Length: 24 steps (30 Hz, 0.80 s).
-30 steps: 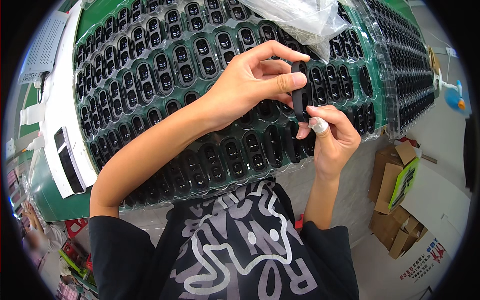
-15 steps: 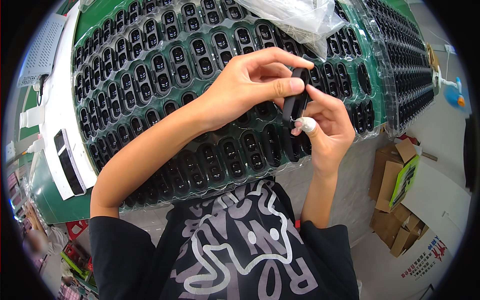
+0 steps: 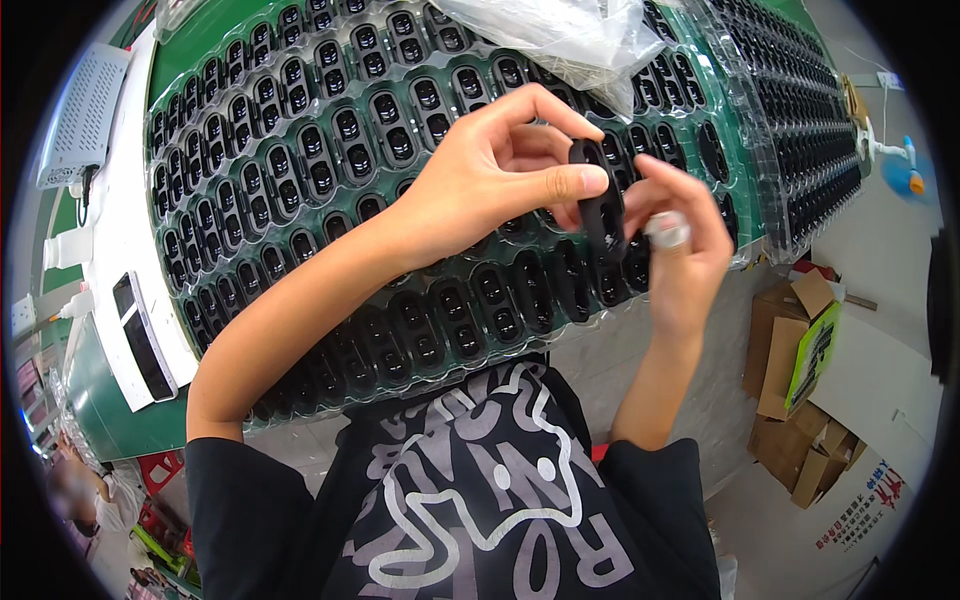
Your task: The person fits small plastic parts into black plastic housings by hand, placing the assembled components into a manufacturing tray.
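Note:
Between the thumb and fingers of my left hand (image 3: 500, 170) is a long black plastic housing with rounded ends (image 3: 604, 222), pinched near its upper end and held above the tray. My right hand (image 3: 692, 240) is just to the right of the housing, apart from it and slightly blurred, with thumb and index finger spread. A white wrap (image 3: 668, 230) covers the tip of its thumb. Beneath both hands spreads a clear plastic tray (image 3: 425, 378) with rows of similar black housings, each showing glossy round parts.
A clear plastic bag (image 3: 570, 40) lies over the tray's far side. To the right stand more filled trays (image 3: 800, 140). A phone (image 3: 146, 340) and a perforated metal box (image 3: 85, 115) are at the left. Opened cardboard boxes (image 3: 770, 350) sit on the right.
My right hand has let go of the housing and moved off to the right. The housing stays in my left hand, turned somewhat so another side shows.

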Tool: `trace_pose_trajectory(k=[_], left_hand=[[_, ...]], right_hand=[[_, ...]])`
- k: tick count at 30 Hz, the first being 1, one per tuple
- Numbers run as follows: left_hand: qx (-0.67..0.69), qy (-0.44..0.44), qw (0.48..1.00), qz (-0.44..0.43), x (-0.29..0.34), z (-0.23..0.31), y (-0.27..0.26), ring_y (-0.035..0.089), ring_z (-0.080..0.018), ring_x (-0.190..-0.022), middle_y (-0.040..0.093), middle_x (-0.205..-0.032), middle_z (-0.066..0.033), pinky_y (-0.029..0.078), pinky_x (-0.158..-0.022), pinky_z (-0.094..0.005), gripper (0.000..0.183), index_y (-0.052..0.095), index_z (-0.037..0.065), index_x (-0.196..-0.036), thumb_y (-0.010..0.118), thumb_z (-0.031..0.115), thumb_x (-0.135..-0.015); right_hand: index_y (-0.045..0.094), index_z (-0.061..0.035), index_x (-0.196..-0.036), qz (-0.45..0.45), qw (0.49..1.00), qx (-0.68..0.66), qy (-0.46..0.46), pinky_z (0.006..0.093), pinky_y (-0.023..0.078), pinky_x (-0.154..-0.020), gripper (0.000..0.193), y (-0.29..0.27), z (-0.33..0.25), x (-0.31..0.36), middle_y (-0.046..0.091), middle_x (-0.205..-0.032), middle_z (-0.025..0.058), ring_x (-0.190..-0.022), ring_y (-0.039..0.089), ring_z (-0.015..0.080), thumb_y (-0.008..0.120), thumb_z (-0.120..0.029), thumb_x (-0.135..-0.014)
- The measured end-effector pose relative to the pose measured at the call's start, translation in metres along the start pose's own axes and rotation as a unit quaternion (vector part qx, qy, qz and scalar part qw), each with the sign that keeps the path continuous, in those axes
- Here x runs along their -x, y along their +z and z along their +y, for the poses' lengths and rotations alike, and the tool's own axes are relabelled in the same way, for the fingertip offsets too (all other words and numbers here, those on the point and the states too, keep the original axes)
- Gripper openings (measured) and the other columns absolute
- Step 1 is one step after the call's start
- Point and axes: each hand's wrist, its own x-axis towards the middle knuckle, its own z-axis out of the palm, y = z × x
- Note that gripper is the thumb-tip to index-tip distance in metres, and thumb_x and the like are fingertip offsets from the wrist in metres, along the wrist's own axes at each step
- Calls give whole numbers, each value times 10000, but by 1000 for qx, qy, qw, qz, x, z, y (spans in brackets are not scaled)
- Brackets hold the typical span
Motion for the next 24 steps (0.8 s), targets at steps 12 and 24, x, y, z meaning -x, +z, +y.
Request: trace_pose_trajectory(k=[12, 24], left_hand=[[-376, 209, 902, 46, -77, -17, 43, 586, -180, -693, 620, -832, -114, 460, -612, -293, 377, 502, 63, -994, 709, 238, -733], [-513, 302, 802, 50, -119, -41, 58, 605, -270, -765, 626, -847, -110, 475, -710, -388, 263, 557, 58, -997, 596, 230, -802]], right_hand=[[632, -96, -879, 85, 754, 650, 33, 362, 445, -670, 158, -81, 9, -58, 614, -811, 28, -764, 586, 240, 592, -214, -780], [633, 10, -952, 160, 970, 181, 29, 181, 366, -613, 185, -97, -15, -45, 582, -763, -10, -684, 480, 37, 645, -63, -782]])
